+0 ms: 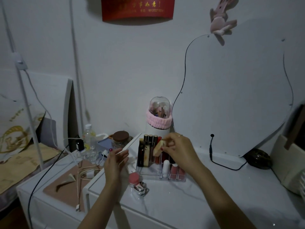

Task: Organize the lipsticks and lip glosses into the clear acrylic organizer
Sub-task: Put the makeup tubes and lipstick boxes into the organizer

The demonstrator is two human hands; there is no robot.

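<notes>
The clear acrylic organizer (149, 174) stands on the white table top, with several dark lip gloss tubes (150, 139) upright at its back and pink lipsticks (174, 171) in its front slots. My right hand (180, 150) pinches a beige square lipstick (158, 147), tilted, just above the organizer's middle. My left hand (114, 162) hovers left of the organizer with fingers relaxed and holds nothing; a thin white stick (123, 149) lies behind it.
A small pink jar (134, 178) and a metal eyelash curler (141, 188) lie in front of the organizer. Behind stands a domed brush holder (159, 119) with a pink band. A curvy mirror (234, 96) leans at the right. Cables, a bottle (89, 138) and a brown-lidded jar (121, 138) crowd the left.
</notes>
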